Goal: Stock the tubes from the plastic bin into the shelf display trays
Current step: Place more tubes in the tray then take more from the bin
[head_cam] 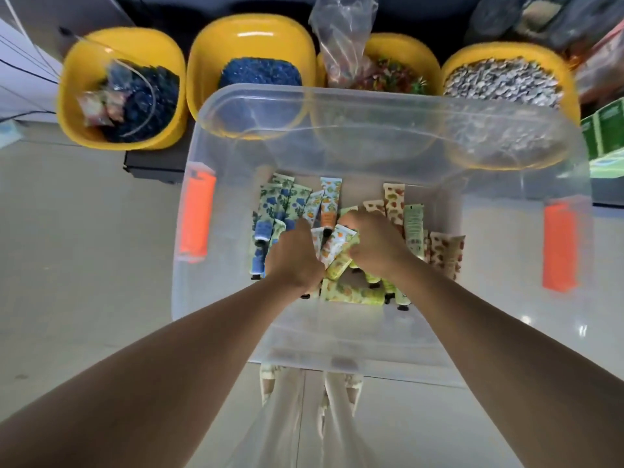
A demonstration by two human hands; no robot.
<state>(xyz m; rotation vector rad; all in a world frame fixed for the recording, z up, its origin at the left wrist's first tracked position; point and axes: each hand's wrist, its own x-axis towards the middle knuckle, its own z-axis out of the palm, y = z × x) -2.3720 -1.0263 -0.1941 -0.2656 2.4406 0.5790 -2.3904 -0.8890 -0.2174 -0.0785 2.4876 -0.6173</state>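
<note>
**Both hands down in the bin, on the tubes**

Head view: clear plastic bin (236,184) fills frame centre, orange latch (197,217) at 9 o'clock and second orange latch (559,246) at 3 o'clock. Tubes (393,204) lie loose on bin floor, mixed prints: blue-floral ones (266,211) at 10 o'clock of the hands, orange-fruit ones (329,201) at 12, red-spotted at 1–2, plain green tube (413,228) at 3, yellow-fruit tube (354,293) lying crosswise at 6.

Left hand (292,256) is inside bin, back of hand up, fingers curled down into the pile among blue-floral and orange-fruit tubes; fingertips hidden, so can't tell which tube, if any, is actually gripped. Right hand (374,244) also inside bin, just beside the left, fingers curled round a tilted orange-fruit tube (337,244) (grip looks real, thumb hidden). Hands nearly touching w/ that tube between them.

Beyond bin at 12 o'clock: four yellow bowls in a row, far-left yellow bowl (72,96) w/ dark blue bits and small packets, next w/ blue bits, third w/ mixed coloured bits and a clear plastic bag (341,35) standing in it, fourth w/ grey-white pieces (499,81). Green packaging (604,130) at 2–3 o'clock edge. Pale floor (84,248) under the bin.
</note>
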